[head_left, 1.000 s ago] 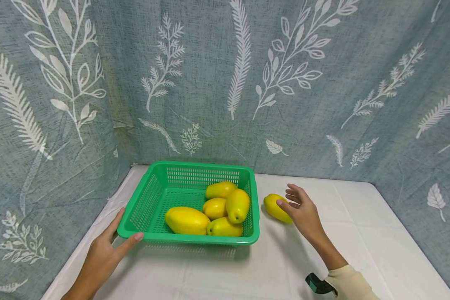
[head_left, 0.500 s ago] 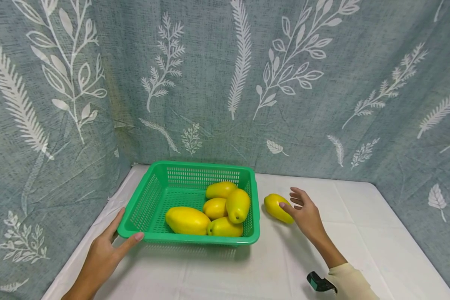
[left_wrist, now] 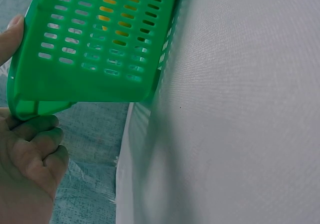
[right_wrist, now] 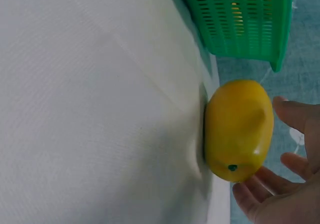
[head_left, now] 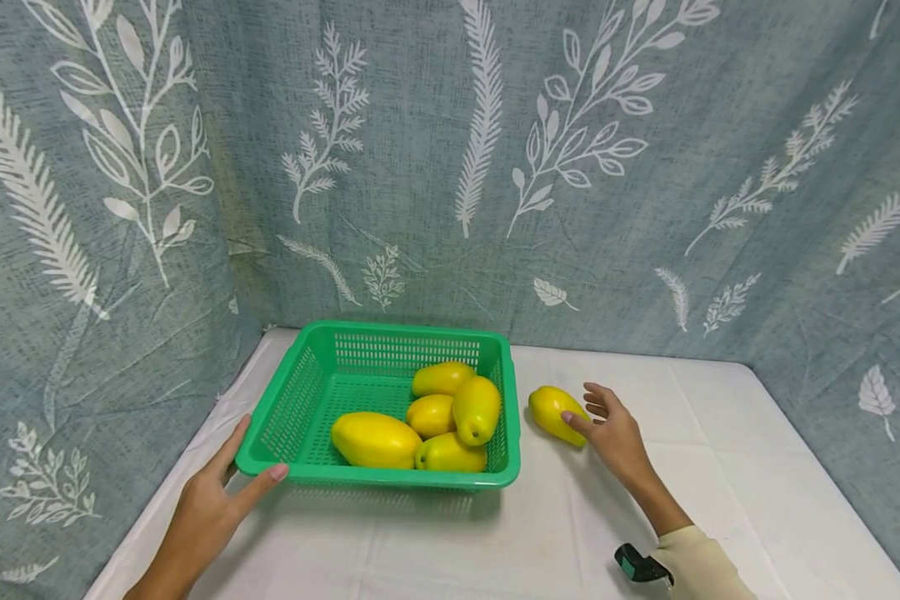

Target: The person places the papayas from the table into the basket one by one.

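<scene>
A green plastic basket (head_left: 378,477) with slotted walls stands on the white-covered table. My left hand (head_left: 206,504) grips its near left corner, thumb on the front rim; the left wrist view shows the other fingers curled at the rim's lip (left_wrist: 40,109). To the right of the basket a yellow papaya (head_left: 553,410) lies on the cloth, its small green stem end visible in the right wrist view. Around that papaya's right side my right hand (head_left: 617,433) is spread, fingers loosely bent and thumb apart. Whether its fingertips touch the skin I cannot tell.
Several yellow papayas (head_left: 375,440) lie in the right and front part of the basket. The white tablecloth (head_left: 690,467) extends to the right and in front. A blue-grey leaf-patterned curtain (head_left: 420,167) hangs behind and at both sides.
My right hand has shifted slightly right and lower beside the loose papaya. The left hand, the basket and the fruit hold their places.
</scene>
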A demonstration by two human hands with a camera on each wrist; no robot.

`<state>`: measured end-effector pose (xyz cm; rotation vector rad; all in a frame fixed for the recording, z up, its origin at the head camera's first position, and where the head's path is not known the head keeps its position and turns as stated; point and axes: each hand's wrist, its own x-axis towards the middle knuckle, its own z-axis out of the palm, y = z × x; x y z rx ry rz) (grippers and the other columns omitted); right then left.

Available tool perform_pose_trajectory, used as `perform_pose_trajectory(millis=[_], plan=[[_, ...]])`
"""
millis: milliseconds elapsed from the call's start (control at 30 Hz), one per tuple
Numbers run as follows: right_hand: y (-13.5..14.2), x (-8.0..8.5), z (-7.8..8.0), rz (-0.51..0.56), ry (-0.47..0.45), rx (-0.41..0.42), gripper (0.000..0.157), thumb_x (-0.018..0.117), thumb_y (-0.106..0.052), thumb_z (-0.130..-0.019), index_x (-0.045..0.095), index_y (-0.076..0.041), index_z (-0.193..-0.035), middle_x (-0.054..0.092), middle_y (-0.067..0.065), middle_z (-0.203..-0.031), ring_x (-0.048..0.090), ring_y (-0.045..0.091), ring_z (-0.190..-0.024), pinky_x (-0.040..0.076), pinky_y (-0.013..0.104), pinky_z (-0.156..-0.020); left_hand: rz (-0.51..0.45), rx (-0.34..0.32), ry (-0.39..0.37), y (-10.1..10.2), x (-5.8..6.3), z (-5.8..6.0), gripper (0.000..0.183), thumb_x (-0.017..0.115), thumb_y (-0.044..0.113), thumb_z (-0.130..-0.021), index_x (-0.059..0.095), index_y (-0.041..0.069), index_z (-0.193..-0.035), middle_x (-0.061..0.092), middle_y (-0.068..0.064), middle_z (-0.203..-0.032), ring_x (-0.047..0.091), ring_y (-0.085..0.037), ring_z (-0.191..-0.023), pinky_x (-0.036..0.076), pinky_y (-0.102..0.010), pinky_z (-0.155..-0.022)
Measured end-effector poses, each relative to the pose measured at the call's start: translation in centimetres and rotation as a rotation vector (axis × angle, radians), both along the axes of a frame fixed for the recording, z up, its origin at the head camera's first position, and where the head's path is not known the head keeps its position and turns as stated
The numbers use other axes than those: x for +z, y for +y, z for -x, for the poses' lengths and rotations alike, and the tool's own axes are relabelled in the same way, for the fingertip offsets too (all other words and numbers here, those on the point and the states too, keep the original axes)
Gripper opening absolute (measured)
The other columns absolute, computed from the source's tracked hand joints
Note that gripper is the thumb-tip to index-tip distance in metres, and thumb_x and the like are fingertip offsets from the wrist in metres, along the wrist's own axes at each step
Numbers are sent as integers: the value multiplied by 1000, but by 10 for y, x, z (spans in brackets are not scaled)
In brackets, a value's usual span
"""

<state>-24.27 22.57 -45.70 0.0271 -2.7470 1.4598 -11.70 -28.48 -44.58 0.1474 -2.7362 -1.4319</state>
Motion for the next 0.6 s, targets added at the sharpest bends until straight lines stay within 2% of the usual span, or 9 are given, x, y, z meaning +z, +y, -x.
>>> perform_pose_trajectory(millis=[600], plan=[[-5, -13, 1, -39, -59, -16, 73, 79, -25, -98, 44, -2, -158, 50, 30, -155, 50, 49, -142, 43, 61, -118, 7, -3, 16, 0, 0, 2, 96, 70, 43, -104, 2, 29, -171, 23, -24, -172, 31, -54, -153, 36, -74, -111]])
